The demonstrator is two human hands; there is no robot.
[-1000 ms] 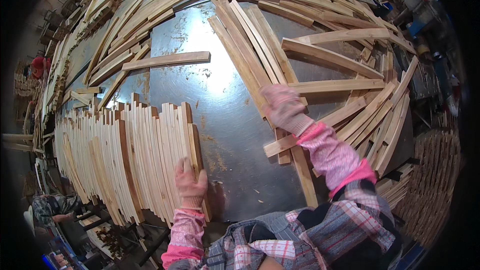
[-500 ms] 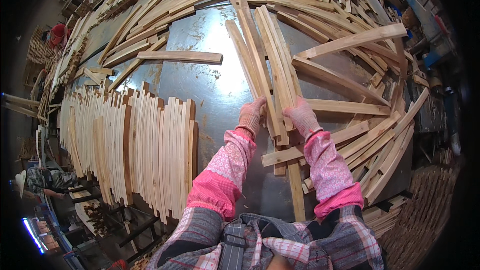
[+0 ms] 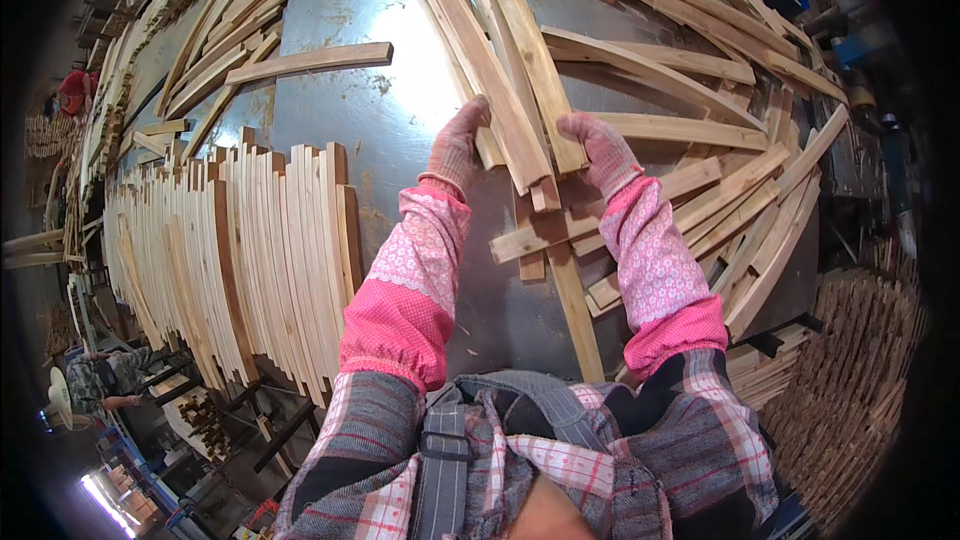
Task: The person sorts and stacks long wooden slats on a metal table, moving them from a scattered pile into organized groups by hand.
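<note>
Our left hand [image 3: 458, 145] and right hand [image 3: 603, 152] grasp long wooden sticks [image 3: 482, 75] by their near ends, one from each side, over the metal desk [image 3: 490, 310]. The sticks hide parts of both hands. They point toward eleven o'clock, where the view cuts some off.

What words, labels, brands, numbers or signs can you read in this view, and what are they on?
None: no word, label, brand, number or sign can be read.
Wooden strips at the center: no lettering visible.
Row of strips at left: no lettering visible.
Metal tabletop: stains, no lettering visible.
Blue equipment at upper right: too small and blurred to tell.
</note>
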